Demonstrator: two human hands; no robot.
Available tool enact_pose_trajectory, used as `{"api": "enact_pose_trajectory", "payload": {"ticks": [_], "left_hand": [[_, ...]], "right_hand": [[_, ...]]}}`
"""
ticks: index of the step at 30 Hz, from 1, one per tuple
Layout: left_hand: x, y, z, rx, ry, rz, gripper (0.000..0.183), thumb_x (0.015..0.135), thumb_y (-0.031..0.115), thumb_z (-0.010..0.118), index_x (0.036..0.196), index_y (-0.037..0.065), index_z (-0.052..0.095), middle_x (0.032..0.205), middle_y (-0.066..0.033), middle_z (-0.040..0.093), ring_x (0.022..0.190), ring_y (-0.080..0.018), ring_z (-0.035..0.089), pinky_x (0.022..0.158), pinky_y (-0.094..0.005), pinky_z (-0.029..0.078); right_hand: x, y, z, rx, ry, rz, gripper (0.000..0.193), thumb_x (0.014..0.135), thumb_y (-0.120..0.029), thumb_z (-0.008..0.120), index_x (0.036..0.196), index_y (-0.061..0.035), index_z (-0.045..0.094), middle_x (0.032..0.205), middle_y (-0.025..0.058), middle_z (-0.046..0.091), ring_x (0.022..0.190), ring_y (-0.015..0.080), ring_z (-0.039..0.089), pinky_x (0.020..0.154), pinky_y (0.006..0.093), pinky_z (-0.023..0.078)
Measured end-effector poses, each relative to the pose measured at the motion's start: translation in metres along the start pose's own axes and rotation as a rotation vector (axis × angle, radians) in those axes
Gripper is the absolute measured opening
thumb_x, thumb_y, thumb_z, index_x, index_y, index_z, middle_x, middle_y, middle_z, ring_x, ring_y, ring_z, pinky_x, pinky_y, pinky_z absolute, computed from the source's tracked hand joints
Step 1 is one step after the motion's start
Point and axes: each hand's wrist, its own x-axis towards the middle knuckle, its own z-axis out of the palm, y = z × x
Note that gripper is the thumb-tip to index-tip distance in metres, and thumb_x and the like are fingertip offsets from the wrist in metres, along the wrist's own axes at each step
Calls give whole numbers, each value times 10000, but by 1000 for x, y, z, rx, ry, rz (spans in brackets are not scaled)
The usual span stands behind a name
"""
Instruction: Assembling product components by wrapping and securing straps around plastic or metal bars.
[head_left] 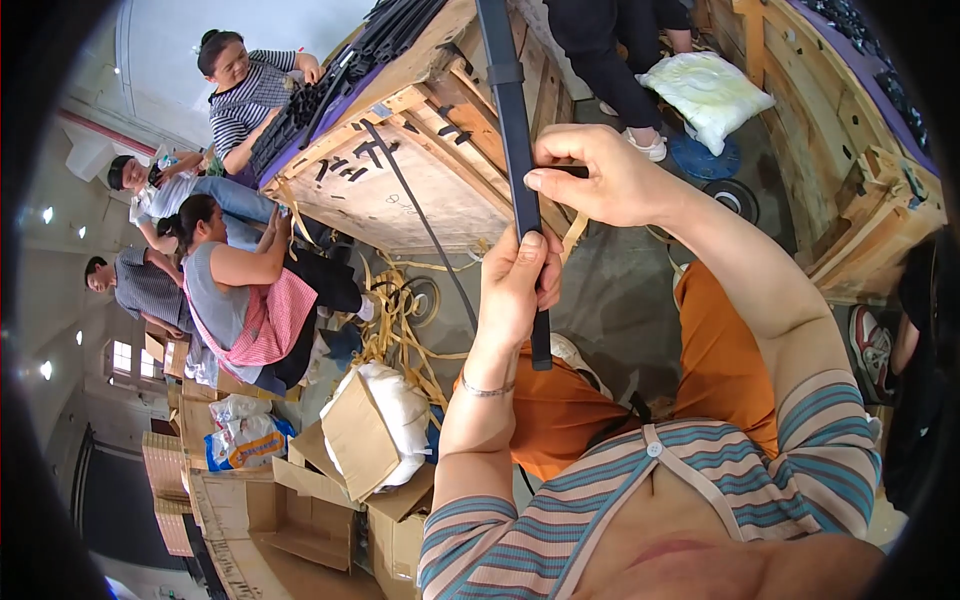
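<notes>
A long black square tube (514, 130) rises away from me, with a black collar (506, 74) around its upper part. My left hand (517, 280) is wrapped around the tube near its lower end, thumb on top. Higher up, on the tube's right side, my right hand (600, 178) is closed in a pinch, its thumb tip against the tube. Between the right thumb and fingers a short black piece (570, 171) shows, lying crosswise to the tube. Whether that piece is joined to the tube is hidden by my fingers.
A wooden crate (400, 205) heaped with black tubes (325, 110) stands ahead. Another wooden bench (815, 130) is at right. Yellow strapping (395, 320) tangles on the floor beside open cardboard boxes (300, 520). Several people work at left; a white cushion (705, 95) sits beyond.
</notes>
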Motion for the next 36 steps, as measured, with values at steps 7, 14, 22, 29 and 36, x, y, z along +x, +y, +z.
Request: {"api": "enact_pose_trajectory", "payload": {"ticks": [7,14,22,29,36], "left_hand": [[9,0,10,64,123,33,259,929,268,431,866,20,474,609,-36,472,467,-95,413,422,-206,322],[6,-5,0,194,341,118,174,856,174,583,827,26,496,617,-19,506,472,-73,440,418,-184,344],[-1,0,-20,-123,76,129,302,924,262,422,912,-25,513,575,-60,476,426,-96,372,411,-205,282],[-4,4,-13,-217,-10,146,282,922,296,451,963,18,481,594,-81,510,408,-83,363,385,-199,285],[-2,0,-13,-160,-8,235,274,916,269,456,953,-2,476,622,-141,549,364,-118,397,339,-209,317]], "right_hand": [[0,-1,3,-38,132,-86,141,794,-55,586,723,30,500,670,19,456,633,58,399,546,235,347],[-1,-6,-7,-78,45,73,177,808,-121,634,730,11,545,630,-24,477,591,32,405,514,211,335],[-3,-21,-18,-34,-26,103,132,815,-98,621,744,0,568,628,-48,474,576,10,395,498,184,316],[-5,-22,-17,-32,-14,61,142,813,-108,627,740,1,574,621,-49,490,564,8,396,489,180,315],[-5,-21,-19,-28,-16,83,139,803,-110,639,745,2,580,627,-47,501,569,7,404,488,179,316]]}}
